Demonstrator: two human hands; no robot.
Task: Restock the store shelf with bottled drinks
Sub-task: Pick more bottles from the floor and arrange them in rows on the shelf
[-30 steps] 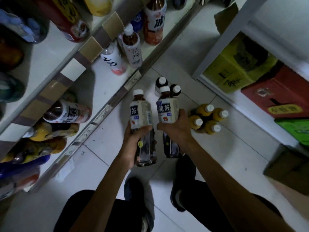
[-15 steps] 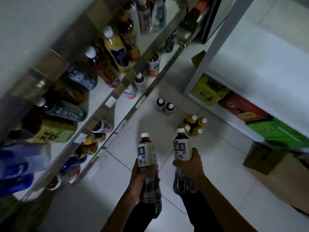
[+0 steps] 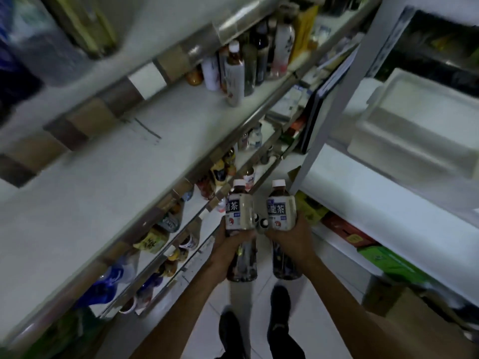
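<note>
Left hand [image 3: 225, 246] and right hand [image 3: 291, 238] each clench fingers [image 3: 242, 235] round an upright tea bottle's waist: left bottle [image 3: 238, 213] and right bottle [image 3: 281, 211], side by side. Full, they likely feel heavy, stiff and slick. Up-left of the fingers, the shelf [image 3: 155, 164] offers open room beyond its metal edge [image 3: 233, 134].

Open: wide bare shelf board [image 3: 116, 182] up-left of left hand [image 3: 228, 244]. Blocked: far end by bottle cluster [image 3: 234, 73]; ahead-right of right hand [image 3: 290, 237] by upright post [image 3: 334, 120]; left by packed lower-tier bottles [image 3: 151, 242]
</note>
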